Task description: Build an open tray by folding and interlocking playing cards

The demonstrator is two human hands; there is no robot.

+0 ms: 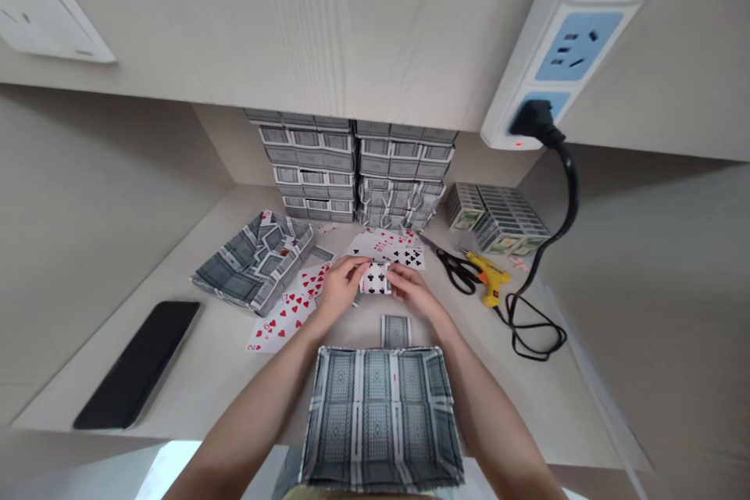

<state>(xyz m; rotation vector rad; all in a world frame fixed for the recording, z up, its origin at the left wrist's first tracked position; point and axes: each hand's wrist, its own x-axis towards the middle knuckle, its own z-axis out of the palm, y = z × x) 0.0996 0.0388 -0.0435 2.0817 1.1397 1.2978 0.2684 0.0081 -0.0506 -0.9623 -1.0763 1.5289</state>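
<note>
A white playing card with black clubs is held between my two hands over the middle of the desk. My left hand pinches its left side, and my right hand grips its right side. Loose heart cards lie left of my left hand, and more face-up cards lie just beyond both hands. Between my forearms, near the front edge, stands a box made of grey-backed cards. One card lies back up right behind that box.
An open card tray and a black phone are at left. Stacked card boxes line the back. Scissors, a yellow glue gun, its black cord and wrapped card packs are at right. A power strip hangs above.
</note>
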